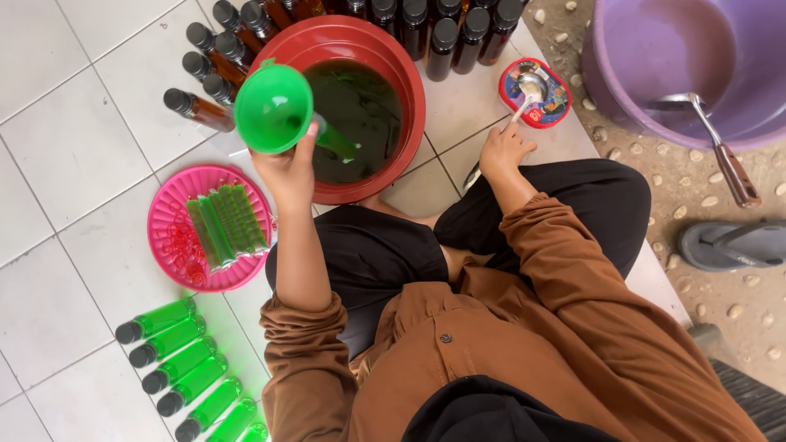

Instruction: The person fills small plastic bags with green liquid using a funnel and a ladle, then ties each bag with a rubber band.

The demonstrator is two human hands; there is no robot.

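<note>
Funnel point(273, 108), green, sits clenched in my left hand point(288, 172), its spout over the red basin point(409, 98) of dark green liquid. My right hand point(503, 149) pinches a spoon point(528, 92) on the small tin point(536, 92). Left, a pink tray point(164, 221); near it, seven green bottles point(184, 364) lie on the floor. Dark-capped bottles point(446, 33) crowd behind.
</note>
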